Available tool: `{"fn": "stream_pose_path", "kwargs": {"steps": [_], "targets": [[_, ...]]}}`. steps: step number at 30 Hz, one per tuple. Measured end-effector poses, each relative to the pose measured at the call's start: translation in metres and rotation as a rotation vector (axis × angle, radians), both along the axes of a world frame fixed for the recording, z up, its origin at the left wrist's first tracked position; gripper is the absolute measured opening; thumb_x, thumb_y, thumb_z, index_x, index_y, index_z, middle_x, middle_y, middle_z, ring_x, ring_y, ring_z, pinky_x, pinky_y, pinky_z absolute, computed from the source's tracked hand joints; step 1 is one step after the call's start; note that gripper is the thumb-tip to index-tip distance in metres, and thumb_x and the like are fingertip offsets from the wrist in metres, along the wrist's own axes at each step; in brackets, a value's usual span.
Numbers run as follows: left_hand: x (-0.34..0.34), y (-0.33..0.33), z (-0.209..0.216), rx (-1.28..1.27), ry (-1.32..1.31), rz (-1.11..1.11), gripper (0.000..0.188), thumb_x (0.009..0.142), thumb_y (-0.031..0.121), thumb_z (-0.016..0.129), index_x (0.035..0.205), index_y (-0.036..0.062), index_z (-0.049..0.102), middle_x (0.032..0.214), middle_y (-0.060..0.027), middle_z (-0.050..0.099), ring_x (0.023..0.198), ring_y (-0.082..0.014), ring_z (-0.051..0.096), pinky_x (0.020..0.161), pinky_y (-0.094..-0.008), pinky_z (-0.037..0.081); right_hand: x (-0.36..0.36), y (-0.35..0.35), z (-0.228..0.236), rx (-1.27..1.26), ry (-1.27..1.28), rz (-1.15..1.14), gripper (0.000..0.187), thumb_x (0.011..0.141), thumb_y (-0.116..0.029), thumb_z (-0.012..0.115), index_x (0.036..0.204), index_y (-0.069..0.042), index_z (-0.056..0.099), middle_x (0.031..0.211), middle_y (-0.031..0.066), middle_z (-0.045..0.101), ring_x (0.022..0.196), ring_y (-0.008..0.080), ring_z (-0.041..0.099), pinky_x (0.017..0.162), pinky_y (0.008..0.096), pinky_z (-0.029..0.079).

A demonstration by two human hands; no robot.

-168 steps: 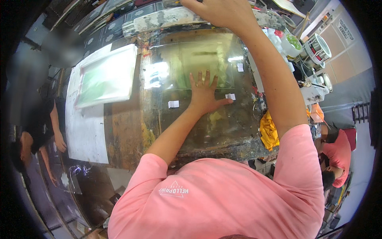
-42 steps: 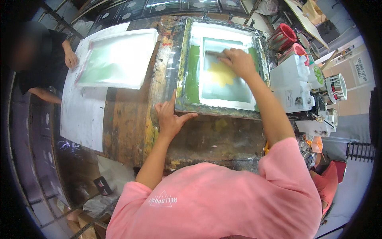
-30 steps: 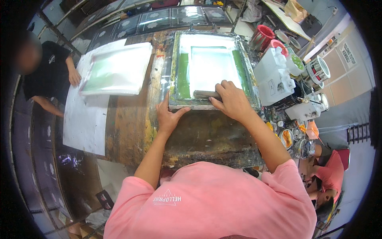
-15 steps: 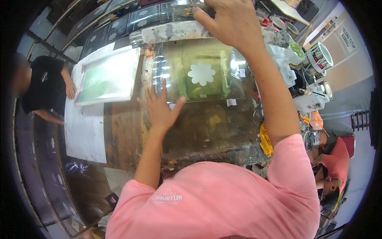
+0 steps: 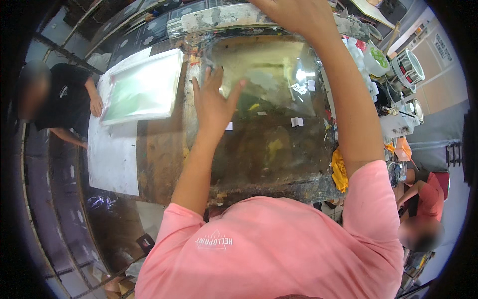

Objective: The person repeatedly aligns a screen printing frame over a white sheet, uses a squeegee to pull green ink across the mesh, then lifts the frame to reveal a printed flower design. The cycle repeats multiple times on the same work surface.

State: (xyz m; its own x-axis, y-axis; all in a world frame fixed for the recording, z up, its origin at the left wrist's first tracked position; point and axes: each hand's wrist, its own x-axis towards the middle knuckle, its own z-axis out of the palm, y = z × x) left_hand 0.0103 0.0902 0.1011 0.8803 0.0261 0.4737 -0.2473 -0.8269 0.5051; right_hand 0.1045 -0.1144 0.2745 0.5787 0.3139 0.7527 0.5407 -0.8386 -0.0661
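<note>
From where I stand, the person's left hand is spread over the left part of a thin, clear plastic sheet bearing a pale, blurred, scalloped flower shape. The fingers are wide and the thumb well apart; I cannot tell whether the tips touch the sheet. It lies on the far part of a paint-stained brown wooden worktable, among small white tabs.

The right hand is at a long bar streaked grey and white, apparently the near edge of a raised frame. Its fingertips run out of view, so I cannot say what they hold.

Good handling, as I judge it, calls for a steady right arm keeping the bar clear of the sheet. The left is best kept to the sheet's margin, since the flower could smear if wet. A slow, level pull suits so thin a film; tugging one corner may buckle it. To the left, a stack of glossy, green-tinted clear sheets deserves care, as a loose edge could catch there.
</note>
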Motion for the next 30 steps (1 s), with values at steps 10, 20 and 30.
{"fn": "stream_pose_path", "kwargs": {"steps": [10, 20, 30], "targets": [[-0.026, 0.169, 0.002, -0.168, -0.036, 0.294, 0.05, 0.096, 0.034, 0.074, 0.134, 0.0012, 0.07, 0.137, -0.0232, 0.068, 0.136, -0.0368, 0.06, 0.126, -0.0477, 0.028, -0.005, -0.004, -0.018, -0.073, -0.027, -0.057, 0.048, 0.098, -0.051, 0.061, 0.098, -0.004, 0.072, 0.093, 0.0155, 0.073, 0.088, 0.0352, 0.067, 0.086, 0.0472, 0.043], [-0.065, 0.386, -0.026, -0.099, -0.054, 0.64, 0.063, 0.093, 0.038, 0.078, 0.141, -0.0003, 0.064, 0.133, -0.0269, 0.068, 0.132, -0.037, 0.063, 0.11, -0.0406, 0.047, -0.016, 0.004, -0.009, -0.089, 0.08, -0.076, 0.049, 0.098, -0.048, 0.06, 0.101, -0.002, 0.074, 0.091, 0.0183, 0.071, 0.088, 0.0385, 0.068, 0.084, 0.0462, 0.044], [-0.051, 0.31, -0.041, 0.244, -0.082, 0.966, 0.077, 0.101, 0.063, 0.056, 0.163, 0.0188, 0.042, 0.173, -0.0273, 0.018, 0.16, -0.0509, 0.01, 0.118, -0.0797, 0.004, -0.021, 0.002, -0.008, -0.098, 0.118, -0.102, 0.048, 0.098, -0.047, 0.06, 0.097, -0.001, 0.073, 0.094, 0.0187, 0.072, 0.092, 0.0387, 0.068, 0.086, 0.0467, 0.043]]}}
